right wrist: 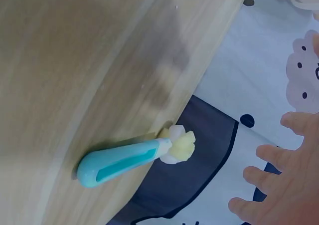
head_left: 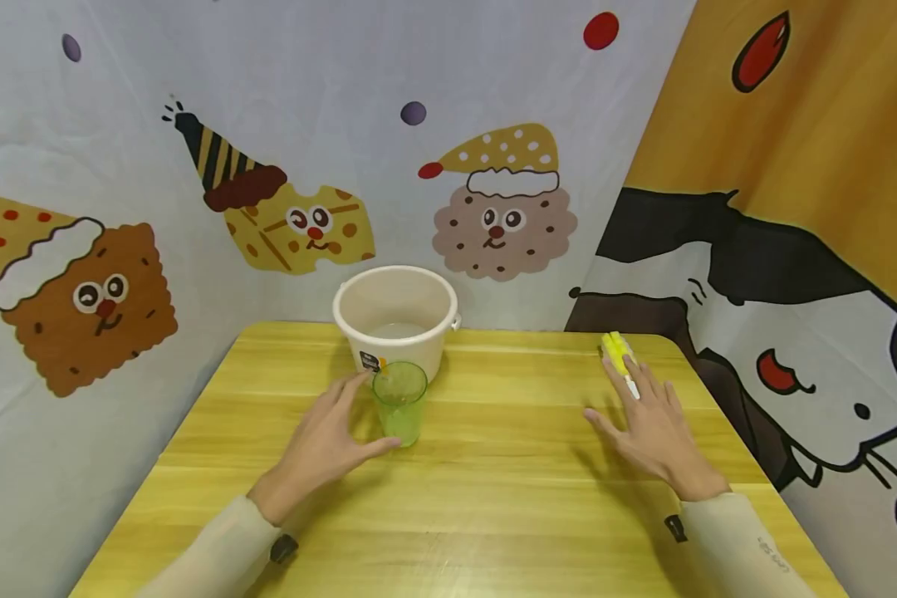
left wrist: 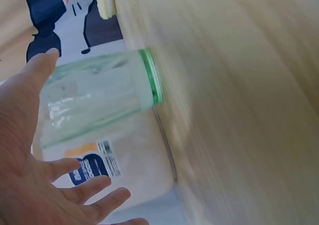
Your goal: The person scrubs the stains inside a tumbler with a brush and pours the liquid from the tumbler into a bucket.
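A clear green plastic cup point(head_left: 401, 407) stands upright on the table, just in front of a white bucket point(head_left: 422, 350). My left hand point(head_left: 320, 436) is spread at the cup's left side, thumb in front and fingers toward the back. The left wrist view shows these fingers extended beside the cup point(left wrist: 99, 98), not wrapped round it; whether any fingertip touches it I cannot tell. My right hand point(head_left: 654, 432) reaches over a sponge brush point(head_left: 617, 353) with its fingers spread. In the right wrist view the brush point(right wrist: 124, 162), with teal handle and yellow-white sponge head, lies apart from the fingers.
The wood-grain table point(head_left: 493, 507) has its far edge against a cartoon-printed curtain point(head_left: 299, 108), which also runs along the right side. The bucket stands near that far edge, and its label point(left wrist: 94, 165) faces the cup.
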A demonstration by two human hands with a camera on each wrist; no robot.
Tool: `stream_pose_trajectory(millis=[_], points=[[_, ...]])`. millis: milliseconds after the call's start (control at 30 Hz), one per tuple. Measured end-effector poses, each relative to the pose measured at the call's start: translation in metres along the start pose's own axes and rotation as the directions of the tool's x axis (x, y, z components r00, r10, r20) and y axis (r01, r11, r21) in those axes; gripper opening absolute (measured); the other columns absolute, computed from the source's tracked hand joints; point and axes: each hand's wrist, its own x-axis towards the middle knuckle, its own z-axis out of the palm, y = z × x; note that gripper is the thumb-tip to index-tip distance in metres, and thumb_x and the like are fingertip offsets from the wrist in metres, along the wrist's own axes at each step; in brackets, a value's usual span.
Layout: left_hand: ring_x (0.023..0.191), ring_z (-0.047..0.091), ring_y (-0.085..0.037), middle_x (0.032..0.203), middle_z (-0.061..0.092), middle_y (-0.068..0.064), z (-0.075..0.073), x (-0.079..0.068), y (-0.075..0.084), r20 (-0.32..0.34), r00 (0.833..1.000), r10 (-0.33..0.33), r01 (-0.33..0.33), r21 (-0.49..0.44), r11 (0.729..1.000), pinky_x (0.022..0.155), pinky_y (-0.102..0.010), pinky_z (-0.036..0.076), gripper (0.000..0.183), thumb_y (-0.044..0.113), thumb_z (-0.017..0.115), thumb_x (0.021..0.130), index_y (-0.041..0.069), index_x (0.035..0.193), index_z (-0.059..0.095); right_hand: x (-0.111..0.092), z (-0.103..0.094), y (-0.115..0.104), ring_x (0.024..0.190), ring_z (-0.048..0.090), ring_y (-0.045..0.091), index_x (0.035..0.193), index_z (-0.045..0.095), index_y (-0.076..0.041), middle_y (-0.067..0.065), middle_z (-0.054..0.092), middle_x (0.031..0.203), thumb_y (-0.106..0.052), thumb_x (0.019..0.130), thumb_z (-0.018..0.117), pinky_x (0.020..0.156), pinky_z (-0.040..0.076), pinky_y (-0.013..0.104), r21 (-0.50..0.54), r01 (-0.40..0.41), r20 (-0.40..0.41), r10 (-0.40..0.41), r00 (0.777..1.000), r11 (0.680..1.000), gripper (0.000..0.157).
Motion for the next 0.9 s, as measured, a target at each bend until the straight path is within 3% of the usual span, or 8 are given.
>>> stream_pose_trajectory(millis=[267, 467, 900], points=[[0.156, 0.06, -0.052, 0.173, 0.055, -0.028, 0.007, 0.007, 0.012, 0.006, 1.0, -0.018, 0.019, -0.082, 0.996, 0.124, -0.075, 0.054, 0.122, 0.06, 0.103, 0.085, 0.01, 0.178, 0.041, 0.005, -0.003, 0.004, 0.17, 0.028, 0.068, 0.188, 0.016, -0.036, 0.029, 0.024, 0.192, -0.066, 0.113, 0.065, 0.134, 0.02, 0.091, 0.002, 0.0, -0.011, 0.0, 1.0, 1.0, 0.095], [0.158, 0.059, -0.05, 0.174, 0.056, -0.026, 0.013, 0.014, 0.017, -0.014, 1.0, -0.018, 0.015, -0.144, 0.989, 0.128, -0.073, 0.051, 0.121, 0.049, 0.107, 0.083, 0.004, 0.175, 0.043, 0.009, -0.005, 0.007, 0.166, 0.033, 0.068, 0.188, 0.022, -0.031, 0.031, 0.026, 0.19, -0.061, 0.114, 0.067, 0.131, 0.025, 0.091, -0.001, -0.012, 0.0, 0.012, 1.0, 1.0, 0.092], [0.145, 0.071, -0.044, 0.16, 0.069, -0.021, 0.027, 0.023, 0.025, -0.049, 0.998, -0.026, 0.01, -0.297, 0.955, 0.121, -0.065, 0.061, 0.11, 0.04, 0.11, 0.083, 0.007, 0.169, 0.05, 0.013, -0.002, 0.021, 0.162, 0.037, 0.069, 0.187, 0.026, -0.022, 0.033, 0.026, 0.189, -0.062, 0.115, 0.066, 0.115, 0.04, 0.096, -0.027, -0.076, 0.06, 0.077, 0.995, 0.997, 0.092]])
